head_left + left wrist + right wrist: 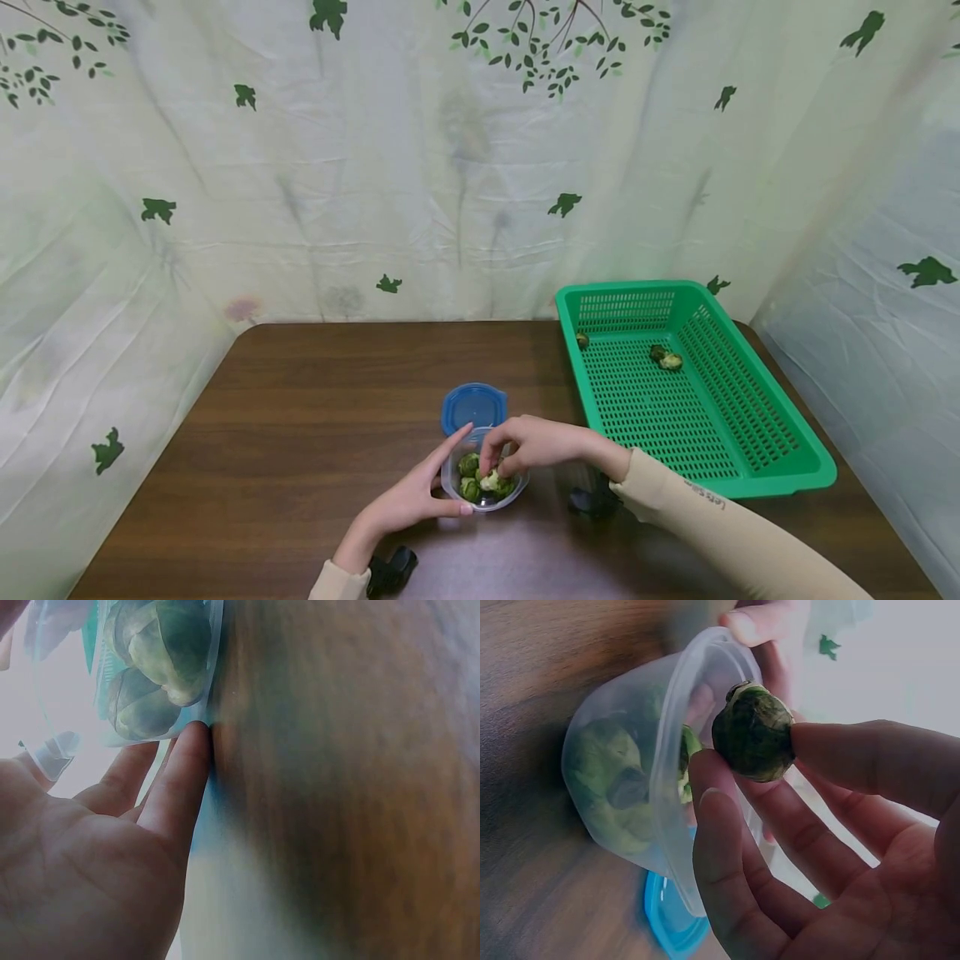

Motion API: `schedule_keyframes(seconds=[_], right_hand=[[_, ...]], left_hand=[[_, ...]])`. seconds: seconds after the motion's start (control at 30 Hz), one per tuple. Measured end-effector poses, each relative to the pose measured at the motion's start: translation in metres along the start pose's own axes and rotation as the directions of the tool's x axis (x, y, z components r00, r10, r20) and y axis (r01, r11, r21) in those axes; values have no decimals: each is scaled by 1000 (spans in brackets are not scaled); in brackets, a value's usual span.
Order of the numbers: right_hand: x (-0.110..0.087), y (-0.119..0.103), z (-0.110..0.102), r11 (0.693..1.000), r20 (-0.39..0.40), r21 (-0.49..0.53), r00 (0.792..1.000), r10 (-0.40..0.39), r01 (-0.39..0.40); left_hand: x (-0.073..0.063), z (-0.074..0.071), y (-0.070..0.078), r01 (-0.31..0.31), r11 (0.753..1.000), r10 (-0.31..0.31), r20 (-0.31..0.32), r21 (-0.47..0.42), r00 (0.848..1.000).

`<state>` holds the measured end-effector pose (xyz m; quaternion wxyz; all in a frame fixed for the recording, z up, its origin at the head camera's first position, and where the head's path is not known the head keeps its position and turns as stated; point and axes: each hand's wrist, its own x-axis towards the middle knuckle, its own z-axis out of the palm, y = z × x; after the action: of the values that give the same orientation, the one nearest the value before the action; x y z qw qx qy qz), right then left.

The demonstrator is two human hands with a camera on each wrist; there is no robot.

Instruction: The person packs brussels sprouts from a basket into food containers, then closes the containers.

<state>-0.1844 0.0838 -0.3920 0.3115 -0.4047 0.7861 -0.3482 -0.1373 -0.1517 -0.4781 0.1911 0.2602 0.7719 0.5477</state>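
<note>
A small clear plastic container (517,497) with several green Brussels sprouts (469,489) inside stands on the table. My left hand (412,492) holds it from the left, thumb at the near side and forefinger along the far rim. In the left wrist view, fingertips touch the container wall close to the tabletop. Over the container's opening, my right hand (532,442) pinches one Brussels sprout (754,733) between thumb and fingers; the right wrist view shows dark green leaves on it. Behind the container lies a round blue lid (474,406).
A large green plastic basket (708,425) sits at the right of the brown table (337,400). In it lie two sprouts (670,362) together and another sprout (582,341) by the left wall. A patterned cloth (390,167) hangs behind the table.
</note>
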Motion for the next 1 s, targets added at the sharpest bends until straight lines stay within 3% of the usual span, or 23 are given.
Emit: schedule_keyframes(seconds=[0.17, 0.37, 0.5, 0.73, 1.0], right_hand=[[1, 0, 2, 999, 3, -42, 1000, -14, 14], [0, 1, 0, 1000, -15, -21, 1000, 18, -18], [-4, 2, -4, 999, -42, 19, 999, 35, -34], [-16, 3, -16, 996, -111, 92, 994, 6, 4], [-34, 6, -34, 966, -188, 258, 982, 32, 18]], left_hand=[[0, 0, 0, 7, 1000, -7, 2, 0, 1000], [1, -1, -1, 7, 1000, -7, 5, 8, 1000], [1, -1, -2, 12, 1000, -12, 11, 7, 1000], [1, -2, -2, 4, 1000, -4, 19, -8, 1000], [1, -2, -3, -19, 1000, 19, 17, -18, 1000]])
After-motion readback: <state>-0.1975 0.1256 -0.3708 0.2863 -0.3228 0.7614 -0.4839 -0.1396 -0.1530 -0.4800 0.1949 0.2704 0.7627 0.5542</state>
